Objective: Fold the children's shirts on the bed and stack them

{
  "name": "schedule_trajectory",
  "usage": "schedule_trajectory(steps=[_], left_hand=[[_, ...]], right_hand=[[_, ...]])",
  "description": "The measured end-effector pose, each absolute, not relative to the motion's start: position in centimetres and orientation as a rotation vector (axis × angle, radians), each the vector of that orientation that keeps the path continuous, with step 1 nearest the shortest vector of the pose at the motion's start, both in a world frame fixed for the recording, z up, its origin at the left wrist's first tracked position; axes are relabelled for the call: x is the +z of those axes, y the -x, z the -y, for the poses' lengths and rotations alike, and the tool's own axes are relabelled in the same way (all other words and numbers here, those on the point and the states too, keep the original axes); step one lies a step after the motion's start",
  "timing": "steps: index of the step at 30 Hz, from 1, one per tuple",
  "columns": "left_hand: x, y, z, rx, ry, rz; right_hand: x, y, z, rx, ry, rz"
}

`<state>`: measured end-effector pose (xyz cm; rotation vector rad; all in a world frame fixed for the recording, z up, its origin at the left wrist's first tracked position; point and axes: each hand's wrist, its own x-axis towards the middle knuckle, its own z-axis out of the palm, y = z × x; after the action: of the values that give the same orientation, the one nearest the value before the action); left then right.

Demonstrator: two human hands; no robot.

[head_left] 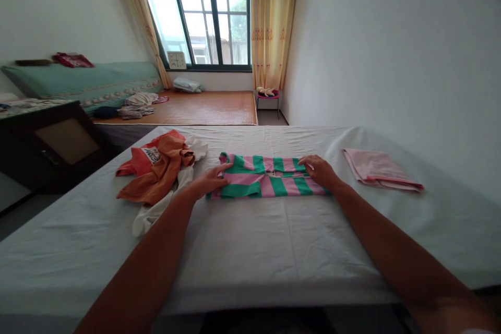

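Observation:
A pink-and-green striped shirt (279, 180) lies folded into a long strip across the white-covered table, with small buttons near its middle. My left hand (209, 181) grips its left end, thumb and forefinger apart along the edge with cloth between them. At the far right part of the strip, my right hand (320, 171) pinches the cloth with bent fingers; part of the right end is hidden behind it. To the left sits a loose heap with an orange-brown garment (156, 175), a red printed garment (143, 159) and white cloth (148, 216). A folded pale pink garment (378, 167) rests at the right.
The white sheet (254, 255) covers the table to its front edge. Beyond stands a bed with a brown mat (211, 104) and several clothes on it. A dark cabinet (58, 135) is on the left, a wall (391, 62) on the right, and a small stool (268, 95) at the back.

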<state>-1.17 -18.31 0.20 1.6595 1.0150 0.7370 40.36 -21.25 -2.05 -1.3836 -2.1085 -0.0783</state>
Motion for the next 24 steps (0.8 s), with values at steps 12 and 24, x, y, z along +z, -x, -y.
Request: schedule_trajectory(steps=[12,24], left_hand=[[0.3,1.5,18.2,0.662,-1.615,-1.134],[-0.1,1.2,17.8,0.702,-1.840,-1.047]], right_hand=[[-0.2,-29.3,23.4,0.399,1.400,2.168],[-2.8,-25.8,20.0,0.881,1.233,1.858]])
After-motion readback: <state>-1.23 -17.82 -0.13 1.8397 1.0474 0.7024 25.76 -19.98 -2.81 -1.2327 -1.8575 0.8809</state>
